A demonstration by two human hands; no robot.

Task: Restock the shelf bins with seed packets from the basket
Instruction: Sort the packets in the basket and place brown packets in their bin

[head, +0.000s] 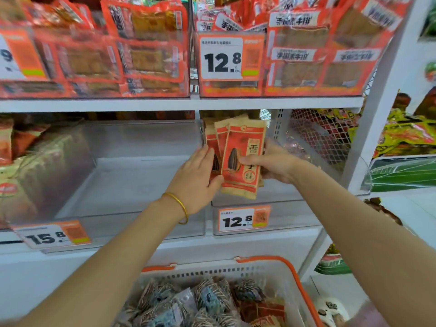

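Seed packets (207, 300), striped, heaped in basket (299, 277) nearest camera. Left hand (198, 178) grips fan of red packets (243, 161) at its left edge; right hand (273, 164) pinches it, thumb on front, fingers behind. Fan upright over right bin (283, 215), above front wall. Orange packs (299, 55) on top shelf.

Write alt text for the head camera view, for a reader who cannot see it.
A person's left hand and right hand hold a fan of red seed packets upright over a clear shelf bin with a 12.8 price tag. Below, a white basket with an orange rim holds more packets.
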